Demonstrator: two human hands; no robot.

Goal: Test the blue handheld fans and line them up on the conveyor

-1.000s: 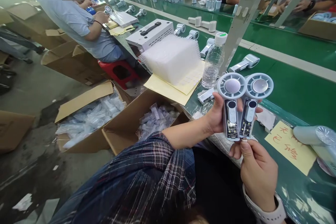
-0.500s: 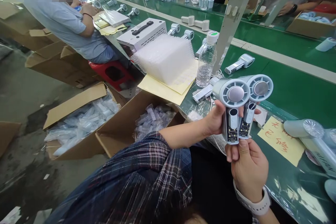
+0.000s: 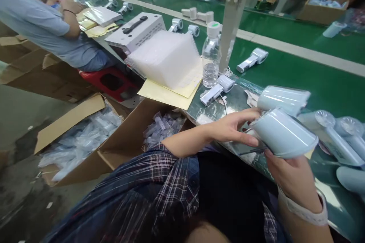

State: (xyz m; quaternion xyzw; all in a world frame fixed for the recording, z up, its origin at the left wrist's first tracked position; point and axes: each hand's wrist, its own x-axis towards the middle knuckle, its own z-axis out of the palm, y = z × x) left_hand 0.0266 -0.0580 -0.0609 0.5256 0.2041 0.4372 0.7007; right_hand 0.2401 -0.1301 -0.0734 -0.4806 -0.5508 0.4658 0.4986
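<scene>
Two light-blue handheld fans are held side by side over the table edge, the nearer one (image 3: 285, 133) in front of the farther one (image 3: 282, 99). Their smooth outer shells face up and their heads point right. My left hand (image 3: 235, 127) is closed around them from the left, thumb along the near fan; the handles are mostly hidden. Below the near fan, my right hand (image 3: 296, 176), with a white watch band on the wrist, grips its underside. Another fan (image 3: 217, 90) lies on the table beside a clear bottle (image 3: 210, 64).
Bubble wrap (image 3: 168, 59) sits on yellow sheets left of the bottle. More fans (image 3: 339, 140) lie at the right. A metal post (image 3: 232, 19) rises behind the bottle. Open cartons (image 3: 122, 140) stand at the lower left. A person in light blue (image 3: 48, 26) sits beyond.
The two fans have turned over, from round faces and exposed circuit boards towards me to smooth shells. My right hand has moved right and up from the handle ends. The view has shifted.
</scene>
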